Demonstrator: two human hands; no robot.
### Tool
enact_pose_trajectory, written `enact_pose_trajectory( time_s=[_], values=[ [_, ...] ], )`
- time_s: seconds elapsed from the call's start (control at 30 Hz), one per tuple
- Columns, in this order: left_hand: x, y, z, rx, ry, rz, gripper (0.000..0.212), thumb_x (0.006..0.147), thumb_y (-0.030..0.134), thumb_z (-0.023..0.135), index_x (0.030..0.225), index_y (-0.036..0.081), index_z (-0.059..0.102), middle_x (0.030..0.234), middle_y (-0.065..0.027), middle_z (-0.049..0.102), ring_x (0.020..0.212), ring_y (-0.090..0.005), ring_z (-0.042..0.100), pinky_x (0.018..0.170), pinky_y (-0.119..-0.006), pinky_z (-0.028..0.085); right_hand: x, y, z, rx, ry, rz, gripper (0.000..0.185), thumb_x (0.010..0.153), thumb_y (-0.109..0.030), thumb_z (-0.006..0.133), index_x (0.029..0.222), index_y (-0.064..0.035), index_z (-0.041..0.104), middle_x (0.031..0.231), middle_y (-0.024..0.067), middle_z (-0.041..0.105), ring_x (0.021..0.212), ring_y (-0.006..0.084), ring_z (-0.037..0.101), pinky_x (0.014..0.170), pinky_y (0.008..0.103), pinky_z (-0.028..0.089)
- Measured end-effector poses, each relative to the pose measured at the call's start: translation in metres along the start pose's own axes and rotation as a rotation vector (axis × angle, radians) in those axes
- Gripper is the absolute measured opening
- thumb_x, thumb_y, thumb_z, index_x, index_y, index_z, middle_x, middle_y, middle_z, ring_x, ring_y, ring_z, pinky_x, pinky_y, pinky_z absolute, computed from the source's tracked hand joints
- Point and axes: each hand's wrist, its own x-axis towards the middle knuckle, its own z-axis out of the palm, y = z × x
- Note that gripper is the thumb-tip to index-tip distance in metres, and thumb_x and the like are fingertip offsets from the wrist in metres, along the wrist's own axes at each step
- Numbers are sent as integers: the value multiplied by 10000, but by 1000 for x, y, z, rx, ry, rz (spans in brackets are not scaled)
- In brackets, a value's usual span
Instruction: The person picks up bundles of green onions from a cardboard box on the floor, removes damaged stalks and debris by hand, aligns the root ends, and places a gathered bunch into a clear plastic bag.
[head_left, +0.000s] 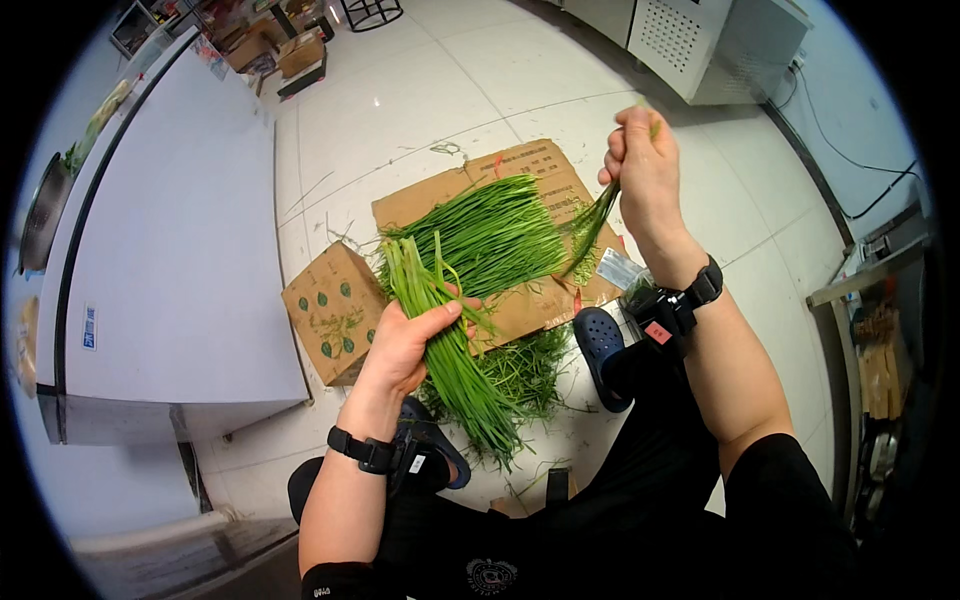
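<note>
My left hand (412, 337) grips a thick bunch of green chives (469, 382), pale stem ends up and leaf tips hanging over the floor. Out to the right, my right hand (646, 161) is raised and closed around a few chive stalks (596, 225) that dangle down and to the left. Between the hands, a neat layer of chives (487, 232) lies on a flattened cardboard sheet (517, 311). Short pale trimmings (583, 244) are scattered at the sheet's right side. A loose heap of green scraps (529, 371) sits on the floor between my feet.
A cardboard box (330, 311) stands left of the sheet, beside a large white appliance (165, 225). My clogs (600, 349) flank the scrap heap. A steel cabinet (682, 45) is at the far right, and a shelf (874, 270) lines the right edge. Stray bits litter the tiled floor.
</note>
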Motion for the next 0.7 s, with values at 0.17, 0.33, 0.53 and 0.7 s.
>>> enact_pose_trajectory(
  time_s=[0.17, 0.33, 0.53, 0.7],
  values=[
    [-1, 0, 5, 60, -12, -53, 266, 844, 80, 651, 1077, 17, 538, 1001, -169, 652, 793, -203, 648, 695, -332, 568, -45, 9, 25, -480, -486, 190, 315, 831, -332, 698, 877, -23, 657, 707, 11, 597, 578, 58, 505, 510, 230, 416],
    [2, -1, 12, 85, -47, -48, 292, 848, 87, 653, 1106, 12, 538, 975, -150, 654, 794, -195, 648, 684, -318, 566, -78, 36, 39, -238, -828, 461, 149, 836, -138, 677, 818, 9, 667, 751, 32, 661, 695, 62, 564, 634, 250, 464],
    [2, -3, 10, 64, 2, -69, 280, 867, 92, 633, 1115, -5, 546, 970, -135, 654, 797, -190, 647, 675, -308, 561, -71, 35, 36, -343, -715, 396, 143, 795, -146, 662, 756, -10, 639, 663, 7, 596, 594, 73, 511, 537, 255, 421],
    [1, 0, 11, 85, 24, -60, 269, 878, 99, 621, 1112, -9, 543, 959, -143, 661, 740, -176, 641, 648, -309, 561, -52, 17, 29, -278, -555, 409, 159, 801, -185, 658, 811, -28, 635, 680, -20, 556, 571, 68, 463, 509, 249, 381]
  ],
)
